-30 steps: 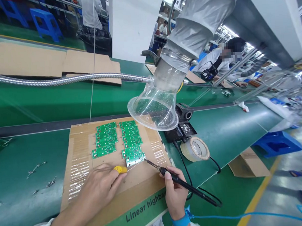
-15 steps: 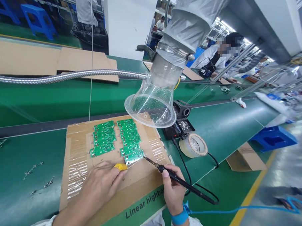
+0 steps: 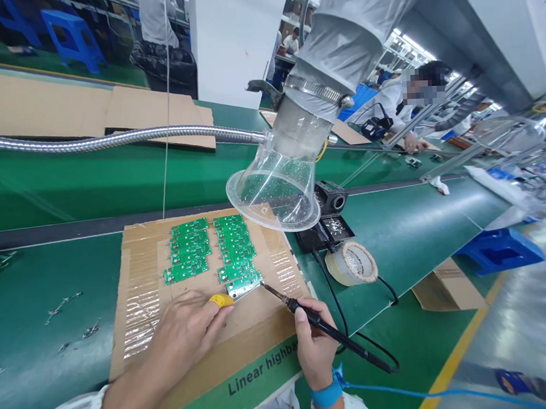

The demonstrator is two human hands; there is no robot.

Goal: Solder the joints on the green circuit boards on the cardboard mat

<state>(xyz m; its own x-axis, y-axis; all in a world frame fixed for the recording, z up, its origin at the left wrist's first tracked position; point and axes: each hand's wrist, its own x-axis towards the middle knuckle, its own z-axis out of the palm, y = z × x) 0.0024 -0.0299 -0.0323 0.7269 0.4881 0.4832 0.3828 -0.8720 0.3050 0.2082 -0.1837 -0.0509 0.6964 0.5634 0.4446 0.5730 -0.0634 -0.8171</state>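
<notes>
My right hand [image 3: 313,341] is shut on a black soldering iron [image 3: 328,329], with its thin tip at the right corner of the nearest green circuit board [image 3: 243,285]. That board lies at the end of two columns of similar green circuit boards [image 3: 189,244] on a taped cardboard sheet [image 3: 145,321]. My left hand [image 3: 185,329] rests on the cardboard, holding nothing. A yellow finger cot [image 3: 221,300] covers one fingertip, just short of the nearest board. A blue wrist strap [image 3: 326,396] circles my right wrist.
A clear plastic fume hood [image 3: 272,195] on a metal hose [image 3: 116,138] hangs over the boards. Right of it are a soldering station [image 3: 328,232] and a tape roll [image 3: 351,263]. A co-worker [image 3: 389,109] sits beyond, along the green workbench [image 3: 46,299].
The whole view has shifted slightly up and left. My hands and the iron stay at the same board, and the co-worker's hand now shows farther along the bench.
</notes>
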